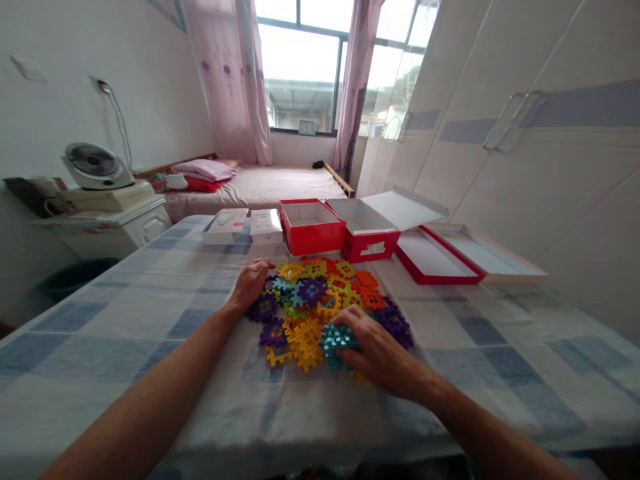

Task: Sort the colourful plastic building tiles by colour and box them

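Note:
A heap of plastic interlocking building pieces (313, 291) in purple, yellow, orange, green and blue lies on the table before me. My right hand (367, 347) is at the near right side of the heap, thumb and fingers closed around several teal interlocking pieces (340, 345) held together. Below and left of them are yellow pieces (305, 340); purple pieces (393, 321) lie just beyond that hand. At the heap's far left edge rests my left hand (251, 283), its fingers curled inward. Whatever it may hold is hidden from this side.
Open red boxes (314, 237) stand behind the heap, with a shallow red tray (437, 272) and a pale lid (493, 257) to their right. Two white boxes (267, 230) sit at the back left. A checked cloth (200, 313) covers the table.

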{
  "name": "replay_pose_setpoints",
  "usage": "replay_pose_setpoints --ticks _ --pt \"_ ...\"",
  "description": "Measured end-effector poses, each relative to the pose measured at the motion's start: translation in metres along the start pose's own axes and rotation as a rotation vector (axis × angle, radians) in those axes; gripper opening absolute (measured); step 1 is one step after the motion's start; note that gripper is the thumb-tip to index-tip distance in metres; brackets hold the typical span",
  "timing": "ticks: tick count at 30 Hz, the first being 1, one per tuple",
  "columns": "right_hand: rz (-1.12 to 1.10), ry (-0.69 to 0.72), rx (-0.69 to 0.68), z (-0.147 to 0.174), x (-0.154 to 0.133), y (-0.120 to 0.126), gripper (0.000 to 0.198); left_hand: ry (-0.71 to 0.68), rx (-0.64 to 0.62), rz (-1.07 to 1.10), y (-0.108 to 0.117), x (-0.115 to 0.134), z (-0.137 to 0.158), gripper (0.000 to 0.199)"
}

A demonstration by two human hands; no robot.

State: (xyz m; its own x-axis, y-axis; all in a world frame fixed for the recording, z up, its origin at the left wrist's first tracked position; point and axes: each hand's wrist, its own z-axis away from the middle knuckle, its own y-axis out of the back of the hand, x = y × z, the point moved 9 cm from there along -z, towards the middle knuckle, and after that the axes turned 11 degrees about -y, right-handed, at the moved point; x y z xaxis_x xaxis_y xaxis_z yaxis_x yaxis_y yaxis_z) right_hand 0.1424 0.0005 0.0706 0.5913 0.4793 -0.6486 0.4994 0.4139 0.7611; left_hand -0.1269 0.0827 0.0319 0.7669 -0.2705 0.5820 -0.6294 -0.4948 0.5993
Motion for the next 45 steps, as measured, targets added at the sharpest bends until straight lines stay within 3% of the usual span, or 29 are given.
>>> replay_pose_setpoints --ticks 7,16,20,27,32,38,45 --pt "-0.312 -0.188 0.055 0.002 0.032 0.026 0.022 -0.019 -0.011 -0.007 0.001 0.000 -0.001 0.066" --pt "-0.847 -0.347 0.182 0.017 0.100 0.062 0.037 -0.036 -0.032 -0.026 0.000 -0.003 -0.001 0.066" --pt "-0.812 -0.419 0.376 0.034 0.142 0.096 0.035 -0.045 -0.033 -0.029 0.000 -0.005 -0.001 0.064" --pt "-0.812 -0.708 0.751 0.091 0.233 0.159 0.013 -0.037 -0.037 -0.021 -0.002 -0.007 -0.001 0.059" --pt "-0.804 -0.718 0.808 0.106 0.271 0.175 0.010 -0.031 -0.035 -0.026 -0.001 -0.005 -0.002 0.059" --pt "-0.723 -0.726 0.861 0.102 0.288 0.184 0.013 -0.027 -0.038 -0.036 -0.001 -0.007 -0.002 0.061" --pt "-0.461 -0.829 0.994 0.108 0.317 0.211 0.026 -0.054 -0.034 -0.027 0.000 -0.003 -0.002 0.065"
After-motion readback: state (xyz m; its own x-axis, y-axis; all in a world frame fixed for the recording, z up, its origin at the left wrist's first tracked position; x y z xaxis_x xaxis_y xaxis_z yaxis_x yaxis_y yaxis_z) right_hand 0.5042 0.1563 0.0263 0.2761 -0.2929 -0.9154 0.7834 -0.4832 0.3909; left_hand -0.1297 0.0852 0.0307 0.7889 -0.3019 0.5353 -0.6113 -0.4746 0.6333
